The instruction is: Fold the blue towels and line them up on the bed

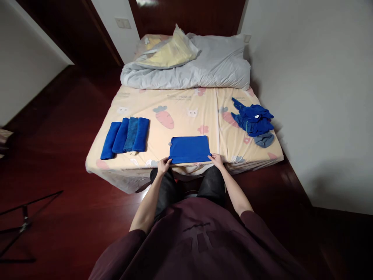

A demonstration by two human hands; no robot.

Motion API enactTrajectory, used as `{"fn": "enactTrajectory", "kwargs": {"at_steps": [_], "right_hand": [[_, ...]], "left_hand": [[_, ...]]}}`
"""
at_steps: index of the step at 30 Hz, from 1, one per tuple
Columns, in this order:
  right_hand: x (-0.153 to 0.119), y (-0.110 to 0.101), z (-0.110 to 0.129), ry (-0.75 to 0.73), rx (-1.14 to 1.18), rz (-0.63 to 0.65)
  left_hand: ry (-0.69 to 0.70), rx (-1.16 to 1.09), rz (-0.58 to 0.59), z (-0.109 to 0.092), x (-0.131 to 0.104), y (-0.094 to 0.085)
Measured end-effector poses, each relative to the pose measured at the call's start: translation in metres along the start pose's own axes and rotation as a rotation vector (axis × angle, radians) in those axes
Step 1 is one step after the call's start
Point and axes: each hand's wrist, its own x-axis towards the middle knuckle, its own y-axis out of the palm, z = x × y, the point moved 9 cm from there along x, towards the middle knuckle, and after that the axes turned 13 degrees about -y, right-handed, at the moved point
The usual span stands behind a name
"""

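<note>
Gripping the near corners of a flat blue cloth (pixel 190 147), the left hand (pixel 163 166) and right hand (pixel 216 160) have thumb and fingers closed on its edge, one at each side; the fingertips beneath the fabric are hidden. The cloth lies at the middle of the bed's near edge, with a narrow strip along its near side that looks turned over, though the layers are hard to make out. A small pale tag (pixel 170 144) sticks out at its left side, too small to read.

To the left, four rolled or folded cloths (pixel 121 136) lie side by side, touching; the third from the left is duller and mottled, and their undersides cannot be seen. To the right, a crumpled pile (pixel 253 118) of blue fabric and a grey piece (pixel 264 140) overlap so much that separate items cannot be counted.

At the far end, grey bedding (pixel 223 58) and a yellow pillow (pixel 171 52) cover part of the carrot-print sheet (pixel 186 112). The person's knees block part of the bed's near side. A black stand (pixel 25 223) is cut off at the left, and the near right corner is too dark to read.
</note>
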Motion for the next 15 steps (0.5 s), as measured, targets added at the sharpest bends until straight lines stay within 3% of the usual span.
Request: {"fn": "enactTrajectory", "kwargs": {"at_steps": [8, 15], "right_hand": [[-0.0033, -0.0011, 0.0055, -0.020, -0.057, 0.005], [-0.0052, -0.0017, 0.0072, -0.004, -0.056, -0.013]], "left_hand": [[-0.020, -0.019, 0.020, 0.0020, -0.0098, -0.0047], [-0.061, -0.021, -0.009, 0.0042, -0.0034, -0.0061]]}}
